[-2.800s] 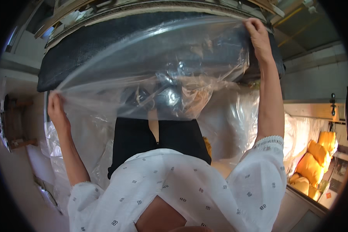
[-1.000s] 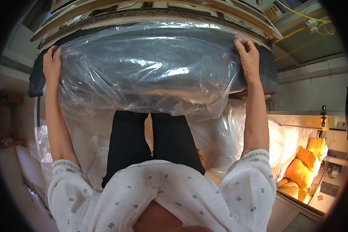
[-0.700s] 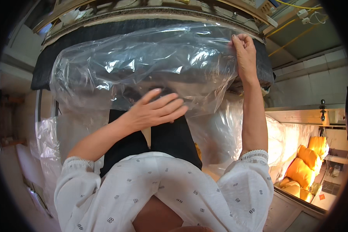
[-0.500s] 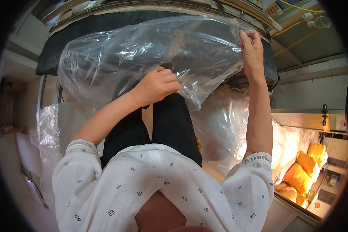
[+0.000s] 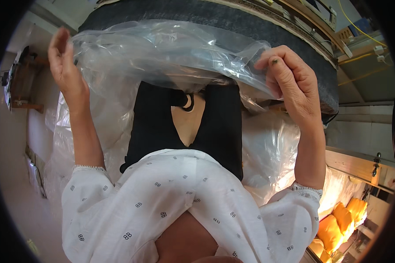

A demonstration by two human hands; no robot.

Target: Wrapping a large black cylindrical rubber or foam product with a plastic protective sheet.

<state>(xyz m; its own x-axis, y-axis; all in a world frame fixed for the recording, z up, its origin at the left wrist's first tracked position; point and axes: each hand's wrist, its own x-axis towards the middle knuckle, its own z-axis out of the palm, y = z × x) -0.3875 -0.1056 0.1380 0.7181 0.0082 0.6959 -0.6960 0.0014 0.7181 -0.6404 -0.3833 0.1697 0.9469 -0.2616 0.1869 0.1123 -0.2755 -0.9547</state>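
A wide piece of clear plastic film (image 5: 171, 52) stretches crumpled across the near edge of a dark cloth-covered table (image 5: 232, 17) and hangs toward my lap. At its right end, my right hand (image 5: 292, 83) is closed, with the film's edge between thumb and curled fingers. My left hand (image 5: 65, 63) is raised by the film's left end, fingers stretched out and slightly blurred. Whether it touches the film there I cannot tell.
More clear plastic (image 5: 267, 149) lies in folds to the right of my legs and also down the left side. Orange-yellow bundles (image 5: 338, 223) sit in bright light at the lower right. A wooden beam (image 5: 353, 168) and a yellow cable (image 5: 360, 26) are on the right.
My left hand has let go near the film's middle and moved far left and up. My right hand has come slightly nearer. The film now lies lower and more bunched.
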